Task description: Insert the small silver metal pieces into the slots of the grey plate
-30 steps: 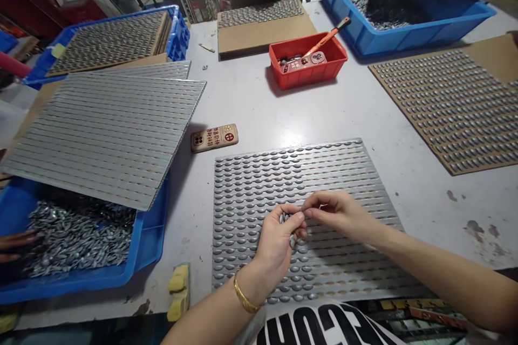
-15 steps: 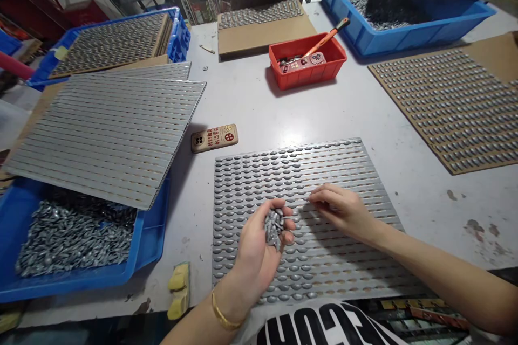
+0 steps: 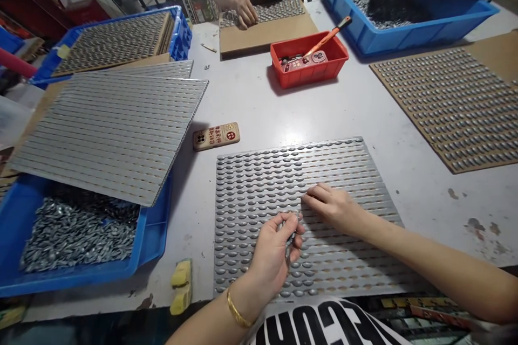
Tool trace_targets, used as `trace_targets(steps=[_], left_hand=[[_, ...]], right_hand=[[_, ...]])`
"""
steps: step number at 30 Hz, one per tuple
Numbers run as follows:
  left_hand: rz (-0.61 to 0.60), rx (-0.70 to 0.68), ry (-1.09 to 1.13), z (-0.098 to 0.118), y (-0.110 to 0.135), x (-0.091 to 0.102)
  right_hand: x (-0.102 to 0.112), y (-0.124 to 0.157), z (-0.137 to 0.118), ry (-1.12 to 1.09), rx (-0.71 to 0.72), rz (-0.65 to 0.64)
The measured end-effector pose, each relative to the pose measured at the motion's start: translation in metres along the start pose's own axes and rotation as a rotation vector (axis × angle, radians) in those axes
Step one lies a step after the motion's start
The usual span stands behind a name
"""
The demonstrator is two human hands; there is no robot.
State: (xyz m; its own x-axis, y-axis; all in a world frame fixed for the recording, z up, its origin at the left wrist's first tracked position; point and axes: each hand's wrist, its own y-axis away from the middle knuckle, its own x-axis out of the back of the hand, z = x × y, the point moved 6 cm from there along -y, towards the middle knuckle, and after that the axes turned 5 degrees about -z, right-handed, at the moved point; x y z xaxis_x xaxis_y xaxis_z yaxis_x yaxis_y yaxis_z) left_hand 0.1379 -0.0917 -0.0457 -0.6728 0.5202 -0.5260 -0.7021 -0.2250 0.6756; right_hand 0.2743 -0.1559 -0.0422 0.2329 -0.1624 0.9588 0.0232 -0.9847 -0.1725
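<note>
My left hand is curled round a small bunch of grey metal pieces, held over the grey ridged board in front of me. Rows of the same oval pieces sit in the board's grooves. My right hand rests on the board just right of the left, fingers pinched together at the tips against a groove; what they pinch is too small to make out. The two hands are a few centimetres apart. A gold bangle is on my left wrist.
A blue bin of loose metal pieces stands at the left under a tilted ridged board. A phone, a red tray, cardboard boards with pieces and another blue bin lie beyond. Another person's hands work at the far side.
My left hand has turned from palm-up with the pieces showing to curled over them, nearer my right hand. The person opposite has lowered one hand onto their board.
</note>
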Motion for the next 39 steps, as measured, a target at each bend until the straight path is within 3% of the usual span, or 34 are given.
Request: trace_targets(steps=[3,7,12,17,19,21,24,25,29,31,39], left_hand=[[0.011,-0.018,-0.03,-0.002,-0.003,0.002],[0.004,-0.013,-0.03,-0.004,-0.006,-0.001],[-0.008,-0.016,-0.065,-0.007,-0.007,-0.004],[-0.021,-0.021,-0.157,-0.004,-0.005,-0.004],[-0.036,0.039,-0.101,0.004,-0.001,-0.003],[-0.043,0.064,0.026,0.018,0.004,-0.002],[0.086,-0.199,0.252,0.049,0.012,0.012],[0.131,-0.221,0.307,0.051,0.013,0.017],[0.19,-0.051,0.325,0.024,0.012,0.023],[0.164,-0.049,0.285,0.014,0.011,0.021],[0.025,-0.003,0.145,-0.005,0.005,0.007]], right_hand=[[0.006,0.001,0.001,-0.14,-0.049,0.029],[0.023,-0.002,0.0,-0.661,-0.224,0.055],[0.026,-0.006,-0.01,-1.148,-0.401,-0.123],[0.015,0.002,-0.013,-1.382,-0.507,-0.252],[0.016,0.005,-0.01,-1.312,-0.488,-0.209],[0.022,0.008,-0.003,-1.109,-0.434,-0.091],[0.027,0.01,0.002,-0.714,-0.279,0.084],[0.025,0.011,0.001,-0.602,-0.226,0.117],[0.006,0.011,-0.004,-0.275,-0.084,0.113],[-0.003,0.011,-0.006,-0.186,-0.054,0.071],[-0.004,0.009,-0.007,-0.149,-0.037,0.032]])
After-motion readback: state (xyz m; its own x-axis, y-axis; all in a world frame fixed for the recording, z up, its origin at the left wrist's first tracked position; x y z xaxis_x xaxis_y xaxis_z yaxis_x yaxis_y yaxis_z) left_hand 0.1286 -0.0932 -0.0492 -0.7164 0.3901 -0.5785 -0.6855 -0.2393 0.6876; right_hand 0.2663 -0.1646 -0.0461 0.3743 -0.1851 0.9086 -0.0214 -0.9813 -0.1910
